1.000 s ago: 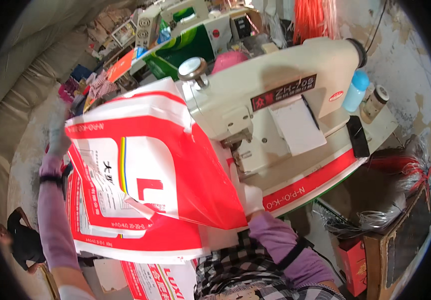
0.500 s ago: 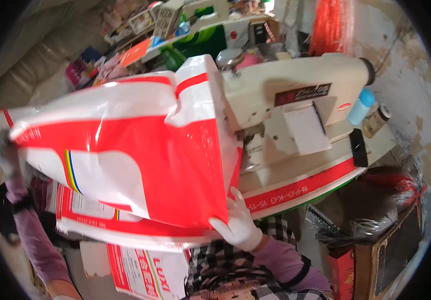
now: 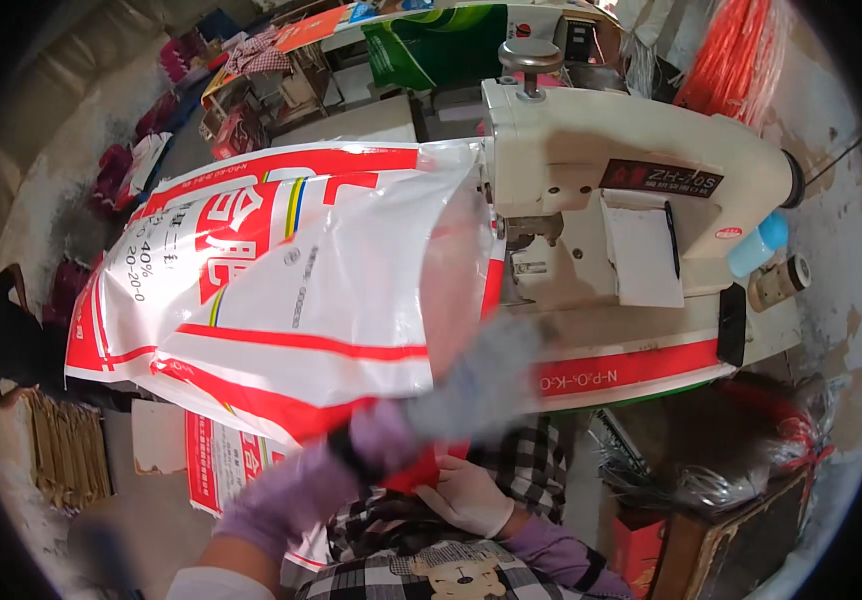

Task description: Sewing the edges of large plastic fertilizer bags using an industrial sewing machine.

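Note:
A large glossy red-and-white plastic sack (image 3: 361, 300) lies across the table, its right edge beside the needle area of a cream sewing machine (image 3: 551, 140). My left hand (image 3: 481, 385), in a grey glove, reaches across over the sack's near right part. Motion smears its fingers, so their grip is hidden. Nearer my body, my right hand (image 3: 466, 495), in a white glove, pinches a red near corner of the sack. The left forearm covers part of the sack's near edge.
On the machine bed stand a black phone (image 3: 732, 325), a light blue bottle (image 3: 757, 245) and a thread spool (image 3: 780, 283). A white notepad (image 3: 641, 250) rests against the machine. Red strands (image 3: 726, 70) hang behind. A wooden box (image 3: 731, 540) stands lower right. Another person (image 3: 6, 335) is at far left.
My left hand has swung from the sack's far left end to its near right part. The sack has turned over its printed side and now lies flatter. My right hand has moved slightly lower.

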